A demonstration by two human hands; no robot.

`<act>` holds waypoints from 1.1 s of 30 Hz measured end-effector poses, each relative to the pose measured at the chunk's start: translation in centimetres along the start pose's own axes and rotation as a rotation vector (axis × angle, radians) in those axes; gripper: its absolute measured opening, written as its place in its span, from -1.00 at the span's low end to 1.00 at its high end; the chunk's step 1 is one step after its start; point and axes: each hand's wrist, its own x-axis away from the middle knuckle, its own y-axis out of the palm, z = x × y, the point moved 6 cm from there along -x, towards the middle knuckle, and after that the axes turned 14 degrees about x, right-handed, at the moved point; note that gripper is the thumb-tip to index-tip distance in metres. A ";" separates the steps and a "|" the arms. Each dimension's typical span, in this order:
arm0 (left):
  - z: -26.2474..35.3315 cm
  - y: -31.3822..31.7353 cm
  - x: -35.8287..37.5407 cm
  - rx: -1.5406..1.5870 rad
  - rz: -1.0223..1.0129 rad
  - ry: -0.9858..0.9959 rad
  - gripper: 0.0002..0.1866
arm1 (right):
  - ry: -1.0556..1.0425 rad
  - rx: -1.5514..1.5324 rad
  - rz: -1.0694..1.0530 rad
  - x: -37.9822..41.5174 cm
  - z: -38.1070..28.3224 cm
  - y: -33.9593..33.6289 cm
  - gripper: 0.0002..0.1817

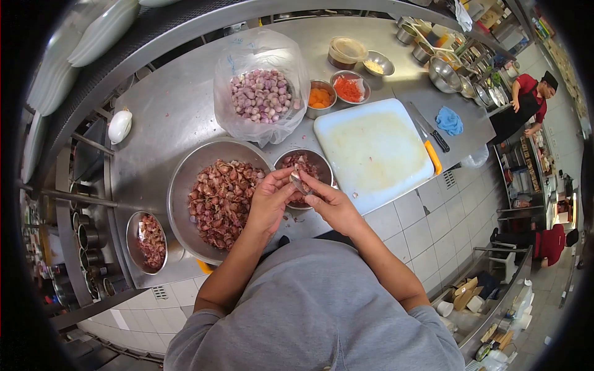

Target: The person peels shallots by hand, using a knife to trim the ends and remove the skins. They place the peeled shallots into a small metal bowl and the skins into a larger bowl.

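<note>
Above a small steel bowl (321,162) of reddish shallot skins, my two hands meet. My left hand (270,199) pinches a small shallot (296,175). My right hand (333,205) closes round a small knife (301,185), its blade against the shallot. Left of them stands a large steel bowl (179,179) full of unpeeled shallots (224,201). Behind it, a clear plastic bag (226,123) holds peeled shallots (262,96). A white cutting board (374,154) lies to the right of the small bowl.
An oval bowl (132,232) with skins stands far left. Behind the board are bowls of orange pieces (320,98) and red shreds (348,89). A black-handled knife (440,141) and a blue cloth (449,120) lie right. Two people (526,102) are at the far right.
</note>
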 end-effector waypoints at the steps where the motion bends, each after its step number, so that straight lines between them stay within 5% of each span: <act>1: 0.0 0.0 0.0 -0.010 0.000 0.013 -0.69 | 0.000 -0.016 0.008 0.0 0.0 0.0 -0.47; 12: -0.5 -0.1 0.1 0.020 -0.011 0.014 -0.69 | 0.143 -0.104 0.063 0.3 0.2 -0.3 -0.51; 14: -0.6 0.2 0.1 0.062 -0.008 -0.033 -0.69 | 0.344 -0.320 0.008 0.7 1.5 -0.1 -0.53; 21: -0.4 0.0 0.1 0.054 0.008 -0.019 -0.65 | 0.252 -0.184 -0.010 0.7 1.0 -0.1 -0.47; 23: -0.1 0.0 0.2 -0.025 0.004 0.008 -0.66 | 0.006 0.048 0.056 0.3 0.5 0.0 -0.45; 30: -0.4 -0.7 0.5 -0.022 -0.008 0.027 -0.67 | -0.046 0.007 0.043 0.2 -0.4 -0.3 -0.47; 33: -0.6 -0.7 0.5 -0.038 -0.020 -0.018 -0.68 | 0.129 -0.006 0.049 0.5 -1.0 -0.8 -0.50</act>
